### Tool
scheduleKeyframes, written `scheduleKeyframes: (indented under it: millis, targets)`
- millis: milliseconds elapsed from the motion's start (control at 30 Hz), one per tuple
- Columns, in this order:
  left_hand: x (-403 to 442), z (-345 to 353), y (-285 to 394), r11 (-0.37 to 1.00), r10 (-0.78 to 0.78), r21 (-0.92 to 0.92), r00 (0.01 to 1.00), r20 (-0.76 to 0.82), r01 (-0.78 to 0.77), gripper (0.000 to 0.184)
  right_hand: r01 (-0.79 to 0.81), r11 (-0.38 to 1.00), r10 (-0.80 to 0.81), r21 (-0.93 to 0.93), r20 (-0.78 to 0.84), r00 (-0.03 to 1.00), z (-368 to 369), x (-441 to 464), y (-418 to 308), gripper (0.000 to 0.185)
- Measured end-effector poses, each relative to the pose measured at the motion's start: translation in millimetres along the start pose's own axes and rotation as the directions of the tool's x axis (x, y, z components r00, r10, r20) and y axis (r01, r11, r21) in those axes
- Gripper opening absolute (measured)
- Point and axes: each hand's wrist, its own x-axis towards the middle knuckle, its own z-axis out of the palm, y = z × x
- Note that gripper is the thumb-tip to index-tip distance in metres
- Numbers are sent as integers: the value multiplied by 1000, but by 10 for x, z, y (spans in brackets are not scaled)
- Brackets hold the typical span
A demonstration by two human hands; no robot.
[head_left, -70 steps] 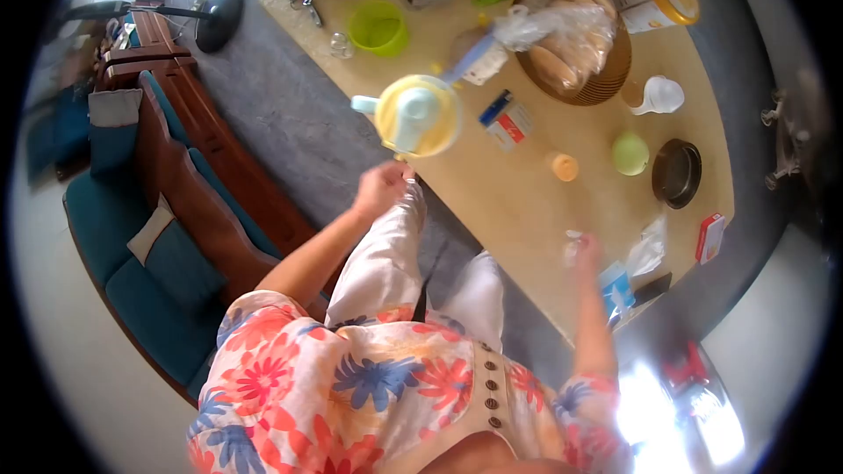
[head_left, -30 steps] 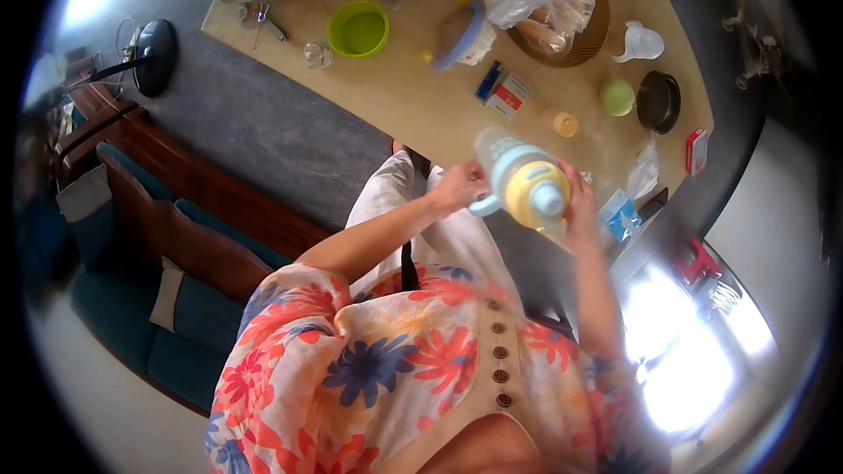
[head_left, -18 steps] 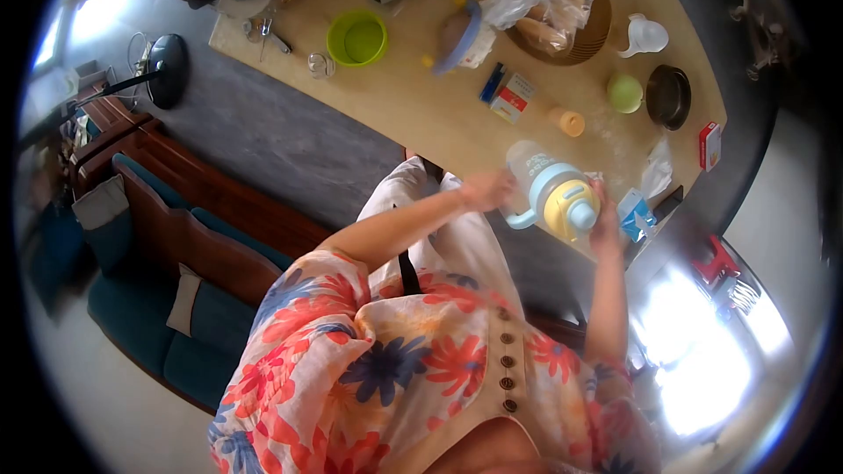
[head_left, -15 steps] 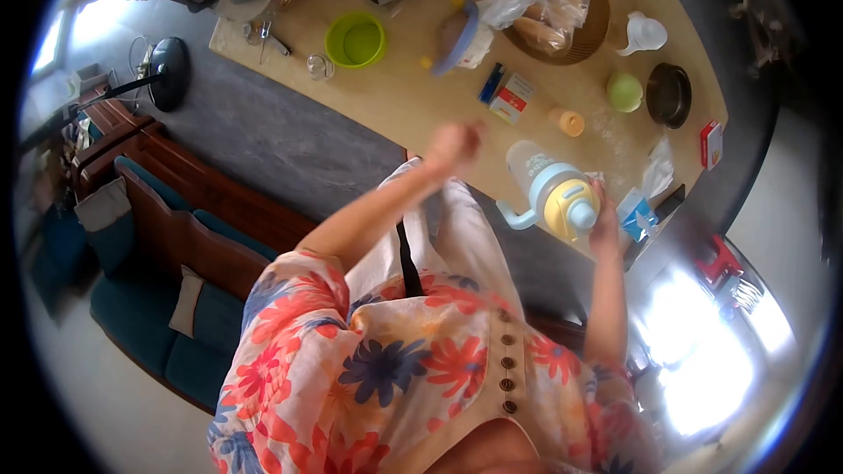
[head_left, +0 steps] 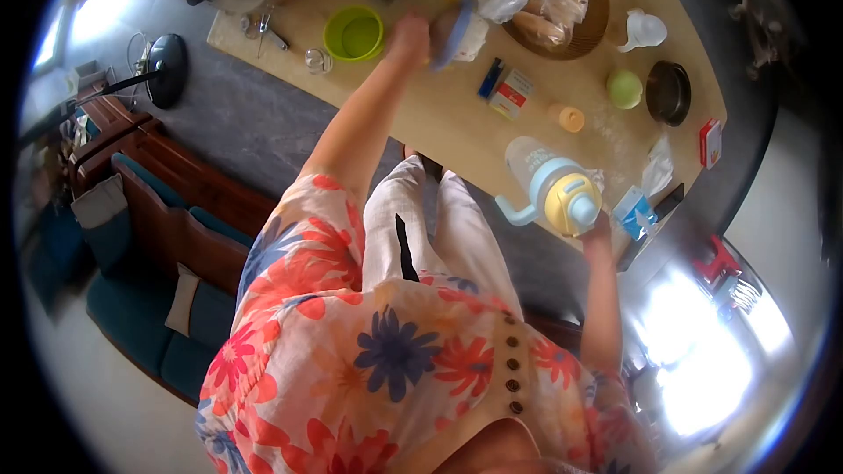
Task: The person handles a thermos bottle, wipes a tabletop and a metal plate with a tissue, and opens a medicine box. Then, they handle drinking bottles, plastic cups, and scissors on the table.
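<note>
My left hand (head_left: 409, 39) is stretched out over the table, between the lime-green bowl (head_left: 376, 42) and a blue-rimmed item (head_left: 454, 33) whose kind I cannot make out. Its fingers are blurred and partly hidden, and whether they grip the item does not show. At the near table edge, my right hand (head_left: 599, 233) is closed at the side of a clear water bottle (head_left: 562, 189) with a yellow lid and light-blue handle. The bottle hides part of those fingers. Close by lie a blue-and-white packet (head_left: 636, 212) and a crumpled white tissue (head_left: 658, 165).
On the table (head_left: 421, 118) are a red-and-white box (head_left: 511, 94), an orange-topped jar (head_left: 571, 119), a light-green cup (head_left: 624, 89), a dark round tin (head_left: 669, 94) and a basket (head_left: 597, 22) with a plastic bag. A sofa (head_left: 145, 298) stands left.
My left hand has moved forward and left, from the near table edge to beside the blue-rimmed item. My right hand has shifted slightly down beside the bottle, which stays nearly in place.
</note>
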Motion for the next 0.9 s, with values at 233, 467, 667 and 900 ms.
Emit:
scheduleKeyframes:
  millis: [233, 467, 667, 900]
  targets:
    - [-783, -505, 279, 542, -420, -804, 908, -7, 245, 8, 24, 1000, -23, 6, -45, 999, -88, -47, 95, 29]
    - [-1158, -957, 608, -554, 26, -735, 890, 455, 391, 14, 139, 990, -140, -17, -149, 979, -210, 40, -545, 32]
    - [-1128, -919, 1180, -577, 227, -656, 866, 445, 488, 11, 408, 913, -407, -13, 23, 913, 13, 148, -1285, 35]
    - [-1119, -794, 1825, -479, 315, -628, 788, 529, 613, 15, 699, 595, -614, -397, 336, 714, 528, 235, -1555, 55]
